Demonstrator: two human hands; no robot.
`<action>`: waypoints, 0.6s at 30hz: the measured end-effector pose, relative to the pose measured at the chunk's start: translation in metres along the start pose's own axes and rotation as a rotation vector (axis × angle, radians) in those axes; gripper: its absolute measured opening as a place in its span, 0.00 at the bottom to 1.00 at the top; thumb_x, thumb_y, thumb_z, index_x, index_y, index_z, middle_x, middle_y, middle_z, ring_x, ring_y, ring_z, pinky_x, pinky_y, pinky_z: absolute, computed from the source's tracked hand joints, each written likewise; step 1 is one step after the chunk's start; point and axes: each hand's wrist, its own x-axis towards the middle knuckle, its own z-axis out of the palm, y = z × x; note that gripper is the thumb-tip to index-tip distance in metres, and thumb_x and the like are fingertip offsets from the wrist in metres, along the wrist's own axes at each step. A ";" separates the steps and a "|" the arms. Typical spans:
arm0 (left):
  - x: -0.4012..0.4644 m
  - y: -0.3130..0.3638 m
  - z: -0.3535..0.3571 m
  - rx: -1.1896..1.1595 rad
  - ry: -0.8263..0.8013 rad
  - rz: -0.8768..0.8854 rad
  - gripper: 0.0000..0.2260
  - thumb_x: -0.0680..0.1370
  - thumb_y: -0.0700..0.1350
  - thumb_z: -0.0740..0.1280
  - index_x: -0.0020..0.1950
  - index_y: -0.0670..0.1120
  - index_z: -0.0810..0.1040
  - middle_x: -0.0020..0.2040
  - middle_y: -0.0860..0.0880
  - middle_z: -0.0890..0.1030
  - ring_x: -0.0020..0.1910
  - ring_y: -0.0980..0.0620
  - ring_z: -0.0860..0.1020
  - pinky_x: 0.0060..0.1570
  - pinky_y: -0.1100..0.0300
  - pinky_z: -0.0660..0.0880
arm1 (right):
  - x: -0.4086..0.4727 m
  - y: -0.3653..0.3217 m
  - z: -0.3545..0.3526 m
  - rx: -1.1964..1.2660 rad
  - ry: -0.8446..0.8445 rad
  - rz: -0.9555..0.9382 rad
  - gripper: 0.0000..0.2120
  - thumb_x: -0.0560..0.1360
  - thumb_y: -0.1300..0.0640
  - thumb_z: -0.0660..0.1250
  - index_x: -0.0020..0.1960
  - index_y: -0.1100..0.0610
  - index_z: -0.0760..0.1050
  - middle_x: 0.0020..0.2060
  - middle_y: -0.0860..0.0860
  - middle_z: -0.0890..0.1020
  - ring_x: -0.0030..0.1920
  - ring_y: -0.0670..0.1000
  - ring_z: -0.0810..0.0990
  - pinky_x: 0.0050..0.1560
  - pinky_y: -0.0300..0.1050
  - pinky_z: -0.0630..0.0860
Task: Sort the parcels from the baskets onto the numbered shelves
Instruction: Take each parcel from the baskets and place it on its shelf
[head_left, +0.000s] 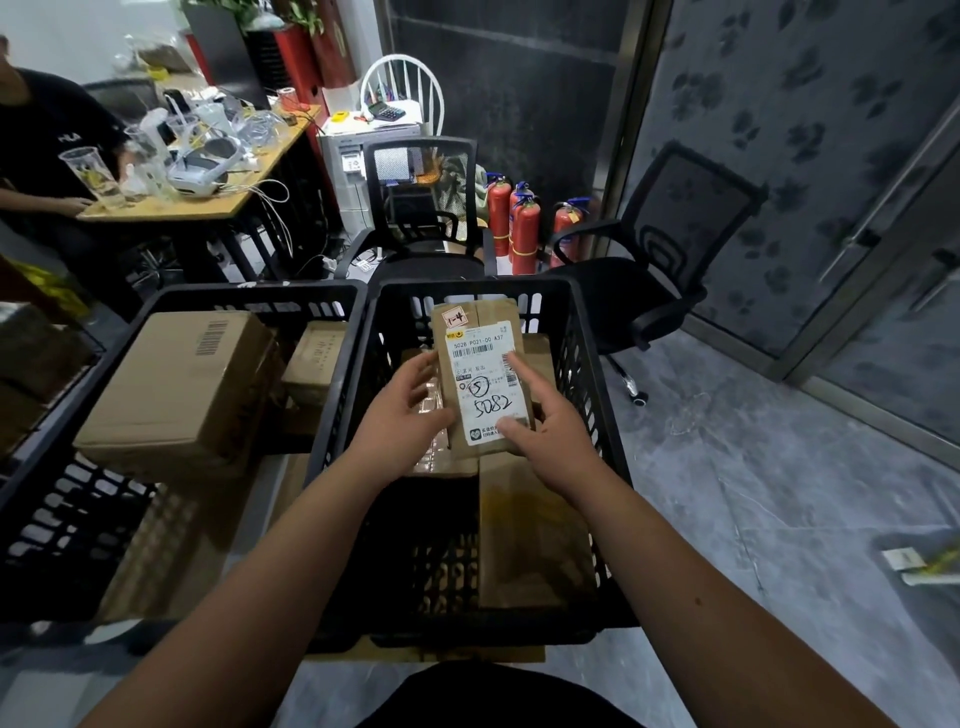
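Reading the label on 1 parcel held over the right basket.

I have both hands on a small brown parcel (480, 374), lifted above the right basket (587, 395) with its label facing me, presumably so I can read the shelf number. My left hand (402, 415) curls round its left edge; my right hand (540, 415) pinches the right edge, thumb across the label's lower corner. A red-edged tag reads "1-4"; handwriting below reads "5082". More parcels lie beneath, and the left basket (62, 525) holds a large carton (182, 384). No shelves are in view.
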 end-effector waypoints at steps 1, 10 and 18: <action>0.000 0.002 -0.005 0.096 -0.014 0.029 0.36 0.76 0.40 0.75 0.78 0.64 0.67 0.72 0.60 0.76 0.71 0.55 0.74 0.68 0.44 0.76 | 0.000 -0.001 -0.002 0.003 0.002 0.008 0.37 0.80 0.68 0.68 0.78 0.34 0.65 0.70 0.46 0.77 0.60 0.43 0.83 0.52 0.43 0.84; -0.002 0.014 -0.024 0.580 0.190 0.233 0.32 0.78 0.48 0.76 0.80 0.56 0.68 0.73 0.53 0.75 0.70 0.54 0.72 0.63 0.60 0.69 | 0.013 -0.011 0.003 -0.008 -0.041 0.002 0.36 0.82 0.68 0.65 0.80 0.37 0.63 0.64 0.40 0.79 0.56 0.35 0.82 0.49 0.37 0.82; 0.000 0.025 -0.049 0.677 0.421 0.133 0.28 0.79 0.55 0.73 0.77 0.53 0.71 0.73 0.51 0.76 0.70 0.47 0.76 0.67 0.48 0.74 | 0.059 -0.043 0.028 -0.111 -0.121 -0.120 0.37 0.80 0.62 0.68 0.74 0.25 0.64 0.75 0.41 0.73 0.70 0.41 0.75 0.66 0.47 0.80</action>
